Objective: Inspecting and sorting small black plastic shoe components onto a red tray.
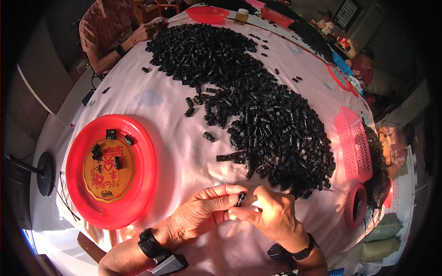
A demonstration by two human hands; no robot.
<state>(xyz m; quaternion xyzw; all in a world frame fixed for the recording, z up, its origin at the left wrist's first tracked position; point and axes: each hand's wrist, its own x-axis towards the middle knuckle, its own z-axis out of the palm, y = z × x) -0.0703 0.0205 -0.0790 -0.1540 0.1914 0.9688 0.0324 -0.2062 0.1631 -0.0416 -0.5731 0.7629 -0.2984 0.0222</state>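
Note:
Near the front edge of the table both my hands meet. My left hand (207, 210) pinches a small black cylindrical plastic part (240, 198) between thumb and fingertips. Close against it, my right hand (277, 215) is closed in a pinch, with a thin pale sliver (250, 200) showing at its fingertips; its kind is too small to make out. Beyond my hands spreads a large heap of similar black parts (281, 129). To the left sits a round red plastic tray (148, 161) with several black parts in it.
A pink perforated basket (352, 145) stands at the right, with a small red round container (355, 204) nearer me. Another person (108, 27) works at the far left, beside a red basin (207, 14). More people sit along the far right. Pink cloth (184, 138) covers the table.

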